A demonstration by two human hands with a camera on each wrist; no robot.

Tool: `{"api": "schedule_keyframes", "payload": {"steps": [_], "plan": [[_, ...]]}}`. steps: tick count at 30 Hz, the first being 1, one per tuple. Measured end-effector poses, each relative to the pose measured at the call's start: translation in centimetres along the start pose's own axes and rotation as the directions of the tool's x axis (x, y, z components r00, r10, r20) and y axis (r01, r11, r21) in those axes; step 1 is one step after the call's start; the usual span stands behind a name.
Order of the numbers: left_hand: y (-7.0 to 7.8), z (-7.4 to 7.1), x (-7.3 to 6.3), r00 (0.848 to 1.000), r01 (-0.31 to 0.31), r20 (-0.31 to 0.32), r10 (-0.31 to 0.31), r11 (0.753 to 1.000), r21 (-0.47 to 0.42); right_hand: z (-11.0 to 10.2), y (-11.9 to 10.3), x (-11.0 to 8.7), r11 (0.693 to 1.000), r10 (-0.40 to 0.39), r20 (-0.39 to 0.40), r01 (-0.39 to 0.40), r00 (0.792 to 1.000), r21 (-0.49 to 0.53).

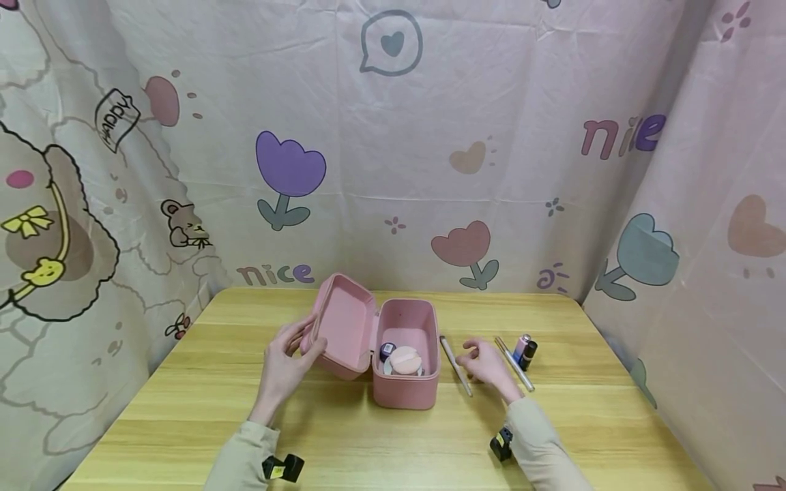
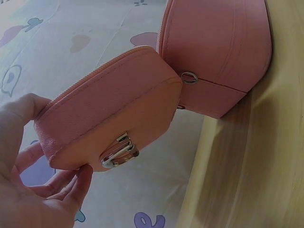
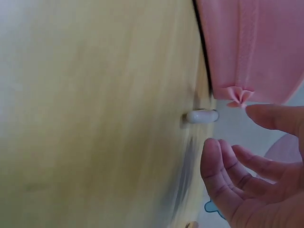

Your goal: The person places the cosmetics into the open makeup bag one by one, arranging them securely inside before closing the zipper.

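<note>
A pink cosmetic case stands on the table with its zip lid swung out to the left. My left hand grips the lid's outer edge, thumb on one side and fingers on the other; the left wrist view shows a metal handle on the lid's top. Inside the case lie a pale pink powder puff and a small dark purple jar. My right hand hovers right of the case with thumb and fingers apart and nothing between them, beside a slim pale pen-shaped stick.
Right of my right hand lie a second slim stick, a black-capped tube and a pink-and-blue tube. A printed curtain hangs behind the wooden table. A pink bow is on the case's side.
</note>
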State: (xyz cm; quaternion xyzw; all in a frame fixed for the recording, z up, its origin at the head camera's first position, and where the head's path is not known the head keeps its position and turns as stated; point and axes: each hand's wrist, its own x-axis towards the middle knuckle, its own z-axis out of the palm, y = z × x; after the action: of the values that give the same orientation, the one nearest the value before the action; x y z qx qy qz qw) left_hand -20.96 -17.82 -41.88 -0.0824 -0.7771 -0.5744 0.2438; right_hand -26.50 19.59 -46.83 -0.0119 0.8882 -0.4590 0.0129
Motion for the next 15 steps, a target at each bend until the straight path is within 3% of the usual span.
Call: {"api": "schedule_keyframes", "payload": {"steps": [6, 15], "plan": [[-0.1, 0.0, -0.1, 1.000, -0.002, -0.001, 0.002, 1.000, 0.003, 0.7, -0.2, 1.6, 0.988, 0.019, 0.026, -0.014, 0.999, -0.155], [-0.3, -0.1, -0.1, 1.000, 0.011, 0.003, -0.011, 1.000, 0.005, 1.5, -0.4, 3.2, 0.954, -0.005, 0.036, 0.016, 0.999, -0.299]]}}
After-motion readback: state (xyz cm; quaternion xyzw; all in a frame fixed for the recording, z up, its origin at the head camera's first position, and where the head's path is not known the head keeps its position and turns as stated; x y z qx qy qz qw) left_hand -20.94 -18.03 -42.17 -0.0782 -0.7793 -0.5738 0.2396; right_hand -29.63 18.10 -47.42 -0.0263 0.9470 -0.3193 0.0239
